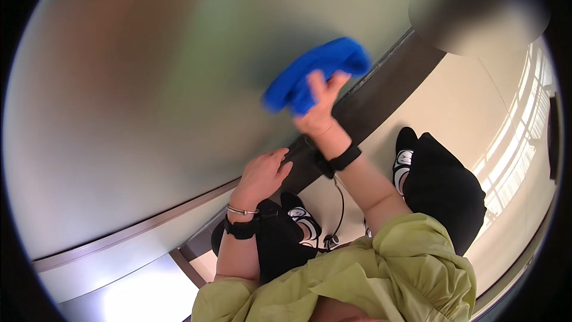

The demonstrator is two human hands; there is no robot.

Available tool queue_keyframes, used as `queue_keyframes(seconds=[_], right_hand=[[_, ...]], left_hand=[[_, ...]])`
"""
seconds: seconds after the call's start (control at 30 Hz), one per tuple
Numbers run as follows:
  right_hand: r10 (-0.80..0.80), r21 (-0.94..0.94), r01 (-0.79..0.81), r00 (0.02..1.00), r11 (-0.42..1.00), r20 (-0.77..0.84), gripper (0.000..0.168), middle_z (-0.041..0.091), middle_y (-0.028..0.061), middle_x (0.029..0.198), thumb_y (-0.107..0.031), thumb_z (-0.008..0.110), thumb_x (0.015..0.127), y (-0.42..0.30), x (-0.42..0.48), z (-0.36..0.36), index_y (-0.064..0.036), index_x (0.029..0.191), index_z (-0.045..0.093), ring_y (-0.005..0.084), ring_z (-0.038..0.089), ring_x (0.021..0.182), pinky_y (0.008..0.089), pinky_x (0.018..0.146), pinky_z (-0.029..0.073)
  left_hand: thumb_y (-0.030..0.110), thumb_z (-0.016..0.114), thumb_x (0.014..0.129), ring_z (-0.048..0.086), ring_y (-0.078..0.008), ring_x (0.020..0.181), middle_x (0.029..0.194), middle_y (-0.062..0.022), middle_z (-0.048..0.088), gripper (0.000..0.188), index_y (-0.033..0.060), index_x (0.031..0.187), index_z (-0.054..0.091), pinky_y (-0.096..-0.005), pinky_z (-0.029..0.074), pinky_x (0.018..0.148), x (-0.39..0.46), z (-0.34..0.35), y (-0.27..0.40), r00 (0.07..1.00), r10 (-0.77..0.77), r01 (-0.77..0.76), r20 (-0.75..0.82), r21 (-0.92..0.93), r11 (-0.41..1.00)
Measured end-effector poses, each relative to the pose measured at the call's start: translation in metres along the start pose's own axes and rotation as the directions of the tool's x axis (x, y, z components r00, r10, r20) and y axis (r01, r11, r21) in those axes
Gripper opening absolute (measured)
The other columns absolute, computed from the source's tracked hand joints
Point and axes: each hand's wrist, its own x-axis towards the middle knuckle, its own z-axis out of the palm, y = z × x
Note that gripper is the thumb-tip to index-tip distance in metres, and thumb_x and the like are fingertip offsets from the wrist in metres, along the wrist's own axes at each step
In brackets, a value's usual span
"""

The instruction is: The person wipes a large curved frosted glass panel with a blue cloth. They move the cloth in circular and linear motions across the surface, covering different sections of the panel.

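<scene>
A blue cloth (317, 71), folded and blurred by motion, lies under my right hand (322, 98) against a large smooth greyish-green panel (214, 112). The thumb and a finger of that hand show on the near side of the cloth; the other fingers are hidden. Lower and to the left, my left hand (263, 174) rests at the panel's near edge with its fingers apart and nothing in it. Each wrist wears a black band, and a thin metal bracelet circles the left one. Blurred brown and green reflections show on the panel.
A dark frame strip (380, 85) borders the panel on the right, and a metal strip (134, 230) runs along its lower left. Beyond is a shiny beige floor (464, 98), where my black shoes stand. A dark cable (343, 205) hangs between my arms. A blurred oval hides the upper right.
</scene>
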Motion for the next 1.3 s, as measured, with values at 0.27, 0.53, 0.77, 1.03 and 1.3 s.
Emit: queue_keyframes(seconds=[0.27, 0.53, 0.77, 1.03, 1.3], right_hand=[[0.354, 0.156, -0.338, 0.932, 0.928, -0.082, 0.075, 0.013, 0.0247, 0.155, -0.016, 0.05, 0.084, -0.02, 0.044, 0.0, 0.001, 0.149, 0.016, 0.0432, 0.013, 0.142, 0.0485, 0.116, 0.009], [0.023, 0.221, 0.007, 0.991, 0.975, -0.132, 0.04, 0.039, 0.0174, 0.138, -0.028, 0.062, 0.075, -0.024, 0.021, 0.014, -0.014, 0.113, 0.062, 0.0437, 0.029, 0.132, 0.0625, 0.109, 0.02], [0.958, 0.349, -0.904, 0.281, 0.247, 0.049, 0.066, 0.028, 0.0212, 0.149, -0.041, 0.04, 0.099, 0.122, -0.051, -0.024, 0.007, 0.143, 0.027, 0.0296, 0.032, 0.134, 0.0382, 0.111, 0.024], [0.587, 0.19, -0.595, 0.803, 0.781, 0.103, 0.073, 0.008, 0.0265, 0.153, -0.006, 0.049, 0.082, -0.019, -0.061, 0.003, 0.009, 0.145, 0.016, 0.0412, 0.015, 0.141, 0.043, 0.116, 0.012], [0.878, 0.238, -0.85, 0.478, 0.47, -0.027, 0.071, 0.023, 0.0184, 0.155, -0.047, 0.034, 0.101, 0.197, -0.039, -0.048, 0.004, 0.148, 0.019, 0.0314, 0.023, 0.141, 0.0385, 0.115, 0.019]], left_hand=[[0.024, 0.058, 0.092, 0.062, -0.0378, 0.094, 0.105, -0.0173, 0.066, 0.034, 0.0025, 0.118, 0.06, -0.0453, 0.05, 0.082, 0.007, 0.002, -0.003, 0.998, 0.011, -0.015, 0.067, 0.057, 0.998], [0.022, 0.059, 0.091, 0.063, -0.0363, 0.092, 0.101, -0.0175, 0.067, 0.034, 0.0015, 0.117, 0.06, -0.0445, 0.05, 0.08, 0.011, 0.005, -0.008, 0.999, -0.029, 0.029, 0.014, 0.009, 1.0], [0.024, 0.058, 0.091, 0.063, -0.0372, 0.093, 0.102, -0.0181, 0.067, 0.034, 0.0011, 0.117, 0.06, -0.0452, 0.05, 0.08, 0.016, 0.004, 0.0, 0.999, 0.033, -0.033, 0.0, 0.002, 0.999], [0.022, 0.056, 0.092, 0.062, -0.0371, 0.097, 0.105, -0.0185, 0.066, 0.034, 0.0005, 0.118, 0.059, -0.0453, 0.049, 0.083, 0.014, 0.003, -0.005, 0.998, -0.022, 0.021, 0.052, 0.014, 1.0], [0.02, 0.056, 0.092, 0.062, -0.036, 0.097, 0.106, -0.0171, 0.067, 0.034, -0.0001, 0.119, 0.058, -0.0441, 0.049, 0.084, 0.016, 0.0, 0.007, 0.998, 0.009, -0.009, 0.057, 0.0, 1.0]])
